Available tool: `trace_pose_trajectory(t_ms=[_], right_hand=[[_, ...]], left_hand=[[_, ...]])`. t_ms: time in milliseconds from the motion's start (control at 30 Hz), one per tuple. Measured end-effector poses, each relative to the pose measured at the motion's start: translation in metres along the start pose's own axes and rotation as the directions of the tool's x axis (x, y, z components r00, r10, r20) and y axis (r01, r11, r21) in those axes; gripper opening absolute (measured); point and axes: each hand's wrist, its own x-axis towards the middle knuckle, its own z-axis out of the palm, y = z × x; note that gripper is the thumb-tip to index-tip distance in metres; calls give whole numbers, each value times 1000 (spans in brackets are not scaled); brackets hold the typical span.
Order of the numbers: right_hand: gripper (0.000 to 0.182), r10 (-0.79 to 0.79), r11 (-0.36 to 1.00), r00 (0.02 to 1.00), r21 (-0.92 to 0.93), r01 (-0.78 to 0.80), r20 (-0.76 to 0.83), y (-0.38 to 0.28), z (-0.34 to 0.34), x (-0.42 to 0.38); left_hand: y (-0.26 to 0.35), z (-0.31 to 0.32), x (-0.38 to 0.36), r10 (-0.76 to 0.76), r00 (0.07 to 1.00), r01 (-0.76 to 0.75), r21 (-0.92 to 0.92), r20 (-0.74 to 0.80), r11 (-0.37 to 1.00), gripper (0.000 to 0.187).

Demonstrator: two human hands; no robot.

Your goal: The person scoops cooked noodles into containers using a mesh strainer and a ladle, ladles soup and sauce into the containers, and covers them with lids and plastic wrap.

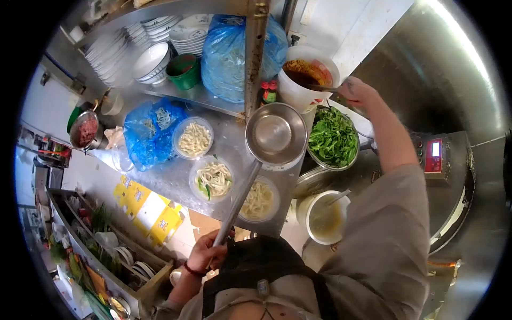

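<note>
My left hand (205,253) is closed around the long handle of a metal ladle (276,133). The ladle's wide bowl hangs over the counter edge and looks empty inside. Up at the right, my right hand (358,92) grips a utensil handle (324,88) that reaches into a white bucket (298,98) of dark red, oily sauce (301,72); its far end is hidden in the sauce. Below that hand sits a bowl of chopped green leaves (334,137). Partly under the ladle handle stands a plastic bowl of noodles (258,200).
Two more bowls of noodles (213,180) (193,138) stand on the steel counter (165,184), beside a blue bag (152,133). A post (256,58) rises near the bucket. Stacked bowls (152,61) fill the shelf. A white tub of cloudy liquid (326,218) stands lower right.
</note>
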Motion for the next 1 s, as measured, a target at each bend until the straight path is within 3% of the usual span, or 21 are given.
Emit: trace_pose_trajectory(t_ms=[67,133,233,333,433,533,633,667,733,800,867,967,1000], right_hand=[[21,-186,890,982,-429,155,-32,1,-29,-29],[14,-392,610,906,-782,127,-159,15,-30,-32],[10,-584,555,719,-831,15,-377,39,-22,-28],[10,-454,605,843,-794,52,-291,36,-12,-10],[8,-551,595,812,-773,220,-193,21,9,-4],[10,-562,799,745,-469,377,-360,45,25,6],[19,-493,866,785,-297,402,-376,77,11,24],[26,-512,858,757,-287,426,-406,90,8,28],[26,-303,953,896,-70,296,-324,94,-6,10],[26,-143,986,966,58,159,-217,87,-19,-22],[26,-32,994,989,102,47,-142,82,-31,-52],[26,67,926,992,377,-21,-109,88,-28,-75],[26,87,927,992,371,-47,-91,81,-30,-89]], left_hand=[[-3,-6,-2,8,1000,-8,23,30,1000,42],[-5,-9,-4,8,1000,-9,40,27,999,44],[-14,-14,-5,24,999,-24,2,31,1000,45],[-6,-4,2,15,1000,-14,-29,20,999,44],[7,13,10,22,1000,-22,-6,-1,1000,42],[13,21,23,10,1000,-10,27,-29,1000,41],[19,30,37,0,1000,-1,-8,-16,1000,40],[21,34,42,-6,1000,5,-30,-18,1000,40],[21,35,48,28,999,-26,-95,25,995,40],[20,38,55,6,1000,-5,-157,5,988,40],[28,44,59,-8,1000,10,-175,11,984,39],[33,49,68,14,998,-2,-209,58,978,38],[33,49,72,11,998,5,-224,67,975,38]])
